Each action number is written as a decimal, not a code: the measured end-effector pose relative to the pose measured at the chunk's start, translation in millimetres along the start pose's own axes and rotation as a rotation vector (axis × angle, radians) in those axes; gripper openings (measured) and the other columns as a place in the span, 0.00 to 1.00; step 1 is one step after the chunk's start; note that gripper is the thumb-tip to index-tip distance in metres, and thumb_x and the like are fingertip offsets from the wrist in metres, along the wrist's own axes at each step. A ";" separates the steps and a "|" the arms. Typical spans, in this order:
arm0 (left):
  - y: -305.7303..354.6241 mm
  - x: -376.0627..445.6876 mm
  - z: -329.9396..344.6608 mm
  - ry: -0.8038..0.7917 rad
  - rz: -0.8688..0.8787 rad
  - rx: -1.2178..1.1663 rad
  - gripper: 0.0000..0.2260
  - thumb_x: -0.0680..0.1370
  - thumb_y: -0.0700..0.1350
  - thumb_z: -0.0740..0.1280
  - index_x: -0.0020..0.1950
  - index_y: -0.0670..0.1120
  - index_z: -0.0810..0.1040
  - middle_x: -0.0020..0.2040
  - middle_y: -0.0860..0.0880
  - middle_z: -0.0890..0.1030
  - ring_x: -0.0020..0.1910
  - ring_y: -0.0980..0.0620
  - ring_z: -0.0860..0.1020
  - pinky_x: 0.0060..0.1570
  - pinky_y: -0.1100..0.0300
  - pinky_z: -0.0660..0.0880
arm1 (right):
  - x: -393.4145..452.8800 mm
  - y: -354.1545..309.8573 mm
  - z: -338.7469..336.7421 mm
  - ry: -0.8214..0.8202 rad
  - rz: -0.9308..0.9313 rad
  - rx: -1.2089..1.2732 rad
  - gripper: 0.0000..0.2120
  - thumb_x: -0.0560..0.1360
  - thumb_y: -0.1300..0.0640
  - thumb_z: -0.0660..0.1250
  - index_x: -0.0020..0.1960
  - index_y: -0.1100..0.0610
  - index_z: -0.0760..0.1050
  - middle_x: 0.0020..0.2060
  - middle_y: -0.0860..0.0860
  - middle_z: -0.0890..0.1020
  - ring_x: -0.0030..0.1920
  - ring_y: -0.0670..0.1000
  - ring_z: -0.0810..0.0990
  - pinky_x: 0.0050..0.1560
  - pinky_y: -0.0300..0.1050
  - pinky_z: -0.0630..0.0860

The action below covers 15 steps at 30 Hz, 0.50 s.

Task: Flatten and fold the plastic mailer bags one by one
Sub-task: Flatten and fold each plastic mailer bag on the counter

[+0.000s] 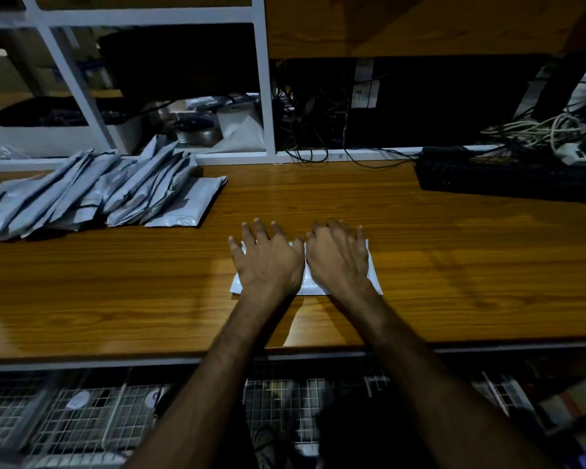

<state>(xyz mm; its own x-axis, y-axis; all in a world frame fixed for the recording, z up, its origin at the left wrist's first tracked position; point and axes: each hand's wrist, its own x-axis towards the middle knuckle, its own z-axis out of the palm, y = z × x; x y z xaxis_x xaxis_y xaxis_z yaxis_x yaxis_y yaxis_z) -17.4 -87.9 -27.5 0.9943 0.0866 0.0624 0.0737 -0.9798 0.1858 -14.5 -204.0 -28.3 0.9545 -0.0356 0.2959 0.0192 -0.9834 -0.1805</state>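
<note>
Far left, a heap of grey plastic mailer bags (92,191) sprawls on the brown wooden table (115,282). Centre: left hand (268,262), fingers spread, presses a white folded plastic mailer (307,282) flat; right hand (339,258) presses alongside, thumbs nearly touching.

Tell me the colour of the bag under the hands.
White, seen in the head view: the mailer bag.

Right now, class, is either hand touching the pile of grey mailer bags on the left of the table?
No: both the left hand and right hand press the white mailer, apart from the pile.
</note>
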 end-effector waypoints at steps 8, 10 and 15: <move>-11.5 -1.7 -4.9 0.004 0.001 0.022 0.33 0.85 0.63 0.45 0.85 0.46 0.51 0.85 0.39 0.50 0.84 0.37 0.45 0.79 0.33 0.44 | -4.2 11.8 -0.5 -0.020 0.041 0.010 0.19 0.83 0.50 0.58 0.72 0.53 0.75 0.76 0.58 0.70 0.78 0.60 0.66 0.78 0.66 0.57; -13.3 -1.3 -4.4 0.008 -0.001 0.027 0.32 0.85 0.63 0.46 0.85 0.46 0.50 0.85 0.40 0.49 0.83 0.37 0.44 0.79 0.32 0.44 | -5.9 15.2 -2.7 -0.028 0.051 0.012 0.20 0.84 0.51 0.58 0.73 0.52 0.73 0.78 0.58 0.67 0.79 0.60 0.63 0.78 0.66 0.55; -21.2 -0.7 -2.8 0.027 0.003 0.009 0.33 0.85 0.64 0.46 0.85 0.47 0.50 0.85 0.40 0.48 0.83 0.37 0.44 0.78 0.32 0.45 | -7.4 22.6 -4.5 -0.026 0.061 0.017 0.20 0.83 0.52 0.60 0.74 0.53 0.73 0.79 0.59 0.66 0.80 0.60 0.62 0.79 0.67 0.56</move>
<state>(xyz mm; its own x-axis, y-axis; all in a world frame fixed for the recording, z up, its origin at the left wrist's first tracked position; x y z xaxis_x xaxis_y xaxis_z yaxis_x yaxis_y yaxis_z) -19.9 -66.7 -28.7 0.9921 0.0883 0.0896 0.0714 -0.9816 0.1769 -22.5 -226.8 -30.4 0.9615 -0.0904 0.2593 -0.0342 -0.9763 -0.2138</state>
